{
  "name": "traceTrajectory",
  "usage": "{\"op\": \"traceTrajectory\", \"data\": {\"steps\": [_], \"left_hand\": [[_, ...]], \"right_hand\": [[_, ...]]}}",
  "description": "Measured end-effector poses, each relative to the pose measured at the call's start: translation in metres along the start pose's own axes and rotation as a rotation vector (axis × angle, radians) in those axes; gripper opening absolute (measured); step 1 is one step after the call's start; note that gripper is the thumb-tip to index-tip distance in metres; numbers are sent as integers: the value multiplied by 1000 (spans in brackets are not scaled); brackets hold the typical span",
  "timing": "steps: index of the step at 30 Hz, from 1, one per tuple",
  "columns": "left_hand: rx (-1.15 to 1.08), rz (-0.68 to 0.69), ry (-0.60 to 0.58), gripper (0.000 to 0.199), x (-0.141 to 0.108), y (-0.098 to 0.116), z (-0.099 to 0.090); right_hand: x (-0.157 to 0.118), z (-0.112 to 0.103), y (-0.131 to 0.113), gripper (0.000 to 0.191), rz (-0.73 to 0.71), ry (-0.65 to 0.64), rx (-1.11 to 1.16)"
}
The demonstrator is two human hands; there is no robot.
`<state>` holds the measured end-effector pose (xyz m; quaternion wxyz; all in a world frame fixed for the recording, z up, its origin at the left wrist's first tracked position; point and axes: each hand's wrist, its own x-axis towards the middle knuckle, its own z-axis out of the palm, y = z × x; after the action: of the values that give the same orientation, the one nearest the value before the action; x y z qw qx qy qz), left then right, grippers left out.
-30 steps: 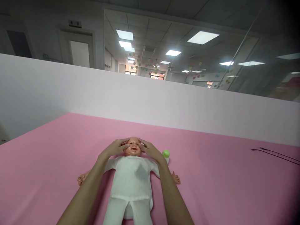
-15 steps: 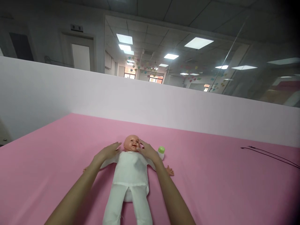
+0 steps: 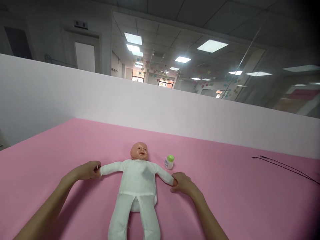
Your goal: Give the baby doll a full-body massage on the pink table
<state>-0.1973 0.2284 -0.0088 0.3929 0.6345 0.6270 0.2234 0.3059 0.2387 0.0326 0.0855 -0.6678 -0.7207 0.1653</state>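
In the head view, we have the doll (image 3: 137, 178) face up on the pink cover (image 3: 220, 190), its head (image 3: 139, 150) towards the white wall (image 3: 162, 110) and its legs towards us. Our left hand (image 3: 88, 170) is closed narrowly around the end of one doll arm, just beyond the sleeve (image 3: 112, 168). Our right hand (image 3: 183, 182) closes around the other wrist, fingers curled over it beside that cuff. We seem to hold the arms by their ends so both reach out sideways, with the sleeves and the chest left uncovered by our hands. The cover bears the doll's weight, so our grips probably need only guide the arms.

The green-capped bottle (image 3: 169, 162) is near the doll's head and our right hand, touching neither; there it is probably within easy reach. Well off to the right, a dark cord (image 3: 282, 166) lies apart from us.
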Motion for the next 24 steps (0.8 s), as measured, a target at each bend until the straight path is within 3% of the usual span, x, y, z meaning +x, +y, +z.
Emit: {"op": "traceTrajectory", "data": {"steps": [3, 7, 12, 16, 19, 24], "left_hand": [[-155, 95, 91, 23, 1, 2, -4], [-419, 108, 350, 36, 5, 11, 8], [-748, 83, 517, 51, 19, 21, 48], [-893, 76, 758, 57, 24, 33, 81], [-809, 142, 744, 51, 20, 46, 91], [-586, 341, 687, 40, 8, 70, 100]], "right_hand": [[-8, -4, 11, 18, 34, -81, 17], [-12, -4, 26, 14, 13, -68, 322], [-5, 18, 27, 58, 27, 170, 856], [2, 48, 13, 51, 187, 380, 1320], [4, 62, 1, 43, 158, 379, 1396], [1, 59, -29, 49, -11, 491, 1183]]}}
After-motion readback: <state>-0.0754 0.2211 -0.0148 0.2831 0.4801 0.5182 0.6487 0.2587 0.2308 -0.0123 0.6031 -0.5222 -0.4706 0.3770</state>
